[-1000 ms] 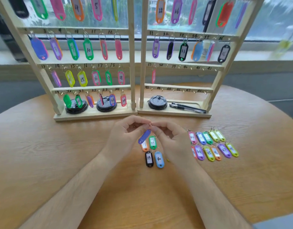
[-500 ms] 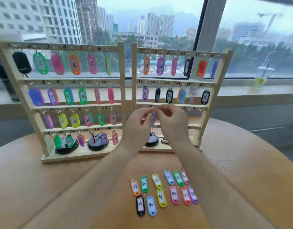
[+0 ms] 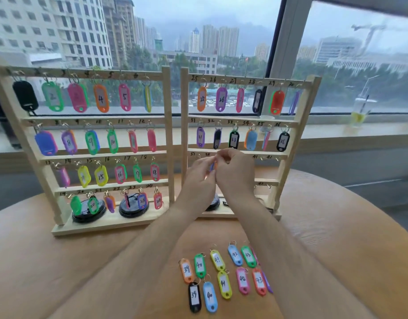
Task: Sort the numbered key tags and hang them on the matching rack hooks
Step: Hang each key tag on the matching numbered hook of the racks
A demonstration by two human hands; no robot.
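Two wooden racks stand at the table's back, the left rack (image 3: pixel 168 139) and the right rack (image 3: pixel 290 155), both with numbered hooks and many hanging tags. Between my hands a blue key tag (image 3: pixel 212 166) hangs edge-on, just below the right rack's third bar near hooks 38 and 39. My left hand (image 3: pixel 199 178) and my right hand (image 3: pixel 235 171) both pinch it at its top; its number is hidden. Several loose tags lie on the table near me, among them an orange 39 (image 3: pixel 187 270), a black 39 (image 3: pixel 194 297) and a blue 40 (image 3: pixel 210 297).
Black round lids (image 3: pixel 134 207) sit on the racks' bases, and a pen end (image 3: pixel 225 203) shows behind my right arm. A drink cup (image 3: pixel 359 111) stands on the window sill at right. The round wooden table (image 3: pixel 60 261) drops off at right.
Both hands have carried the blue tag from just above the table up to the right rack's third row. The view has tilted upward with them.
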